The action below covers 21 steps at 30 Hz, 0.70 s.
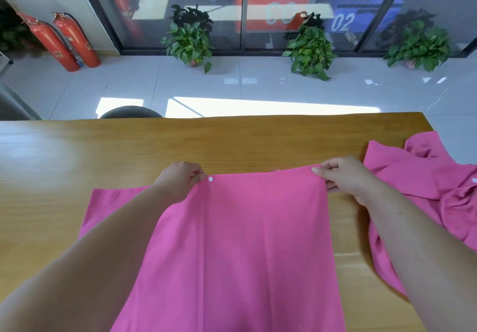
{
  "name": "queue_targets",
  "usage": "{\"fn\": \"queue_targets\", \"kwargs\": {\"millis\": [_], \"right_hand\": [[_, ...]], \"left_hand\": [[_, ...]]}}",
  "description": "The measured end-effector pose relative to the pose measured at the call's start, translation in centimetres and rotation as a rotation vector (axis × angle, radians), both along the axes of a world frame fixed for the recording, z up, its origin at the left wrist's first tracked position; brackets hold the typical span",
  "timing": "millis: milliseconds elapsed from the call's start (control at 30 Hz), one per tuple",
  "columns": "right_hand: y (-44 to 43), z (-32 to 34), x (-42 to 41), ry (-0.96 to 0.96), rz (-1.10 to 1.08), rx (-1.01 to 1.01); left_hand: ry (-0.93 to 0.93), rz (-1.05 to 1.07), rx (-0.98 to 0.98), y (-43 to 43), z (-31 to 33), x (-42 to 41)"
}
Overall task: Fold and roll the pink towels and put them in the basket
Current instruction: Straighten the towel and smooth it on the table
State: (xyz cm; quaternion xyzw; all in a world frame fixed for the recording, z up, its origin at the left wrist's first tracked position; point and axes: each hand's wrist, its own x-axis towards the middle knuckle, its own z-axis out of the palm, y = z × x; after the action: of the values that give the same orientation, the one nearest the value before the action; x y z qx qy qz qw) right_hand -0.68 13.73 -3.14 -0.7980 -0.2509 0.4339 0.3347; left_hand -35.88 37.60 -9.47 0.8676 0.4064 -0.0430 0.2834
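While the pink towel (245, 241) lies spread on the wooden counter (103, 148), I see both hands at its far edge. The left hand (180, 183), at about 10 o'clock from the towel's middle, has its fingers (196, 175) curled, pinching the far left corner of the upper layer, beside a small white dot (210, 179). The right hand (347, 179), at 2 o'clock, pinches the far right corner between thumb and fingers. A lower layer sticks out at 9 o'clock. A second pink towel (438, 184) lies crumpled at 3 o'clock, at the counter's right end.
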Motion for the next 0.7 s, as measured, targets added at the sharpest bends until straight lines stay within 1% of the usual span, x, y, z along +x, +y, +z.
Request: {"fn": "queue_targets", "kwargs": {"millis": [67,100,200,267,333,400,433,467,533,567,633,700], "right_hand": [[0.1,-3.0,1.2,-0.033,-0.059,-0.053],[0.3,-4.4,1.6,-0.081,-0.064,-0.076],[0.9,-7.7,1.2,-0.369,-0.030,-0.178],[0.8,-9.0,-0.7,-0.525,-0.062,-0.190],[0.1,-10.1,-3.5,-0.683,-0.103,-0.119],[-1.2,-11.5,-7.4,-0.865,-0.073,-0.006],[-1.8,-11.9,-9.6,-0.908,-0.008,0.041],[-2.5,-12.4,-11.6,-0.910,0.091,0.047],[-4.0,-13.7,-14.2,-0.919,0.305,-0.049],[-4.6,-14.3,-14.5,-0.946,0.364,-0.110],[-5.3,-14.8,-14.0,-0.979,0.414,-0.199],[-5.3,-14.6,-13.6,-0.986,0.430,-0.238]], "left_hand": [[0.042,-0.016,0.085,-0.2,-1.0,0.6],[0.073,-0.028,0.138,-0.5,-1.6,1.1],[0.163,0.000,0.282,-1.6,-3.5,2.1],[0.184,0.058,0.387,-2.9,-4.7,2.3],[0.100,0.145,0.454,-5.3,-5.3,2.3],[-0.029,0.160,0.437,-8.9,-5.9,2.2],[-0.062,0.126,0.421,-10.9,-6.3,1.9],[-0.065,0.085,0.407,-12.7,-6.8,1.3],[0.003,0.052,0.373,-15.1,-8.0,-0.5],[0.053,0.060,0.365,-15.6,-8.6,-1.5],[0.116,0.069,0.364,-15.7,-9.3,-2.6],[0.153,0.059,0.367,-15.3,-9.6,-2.7]]}}
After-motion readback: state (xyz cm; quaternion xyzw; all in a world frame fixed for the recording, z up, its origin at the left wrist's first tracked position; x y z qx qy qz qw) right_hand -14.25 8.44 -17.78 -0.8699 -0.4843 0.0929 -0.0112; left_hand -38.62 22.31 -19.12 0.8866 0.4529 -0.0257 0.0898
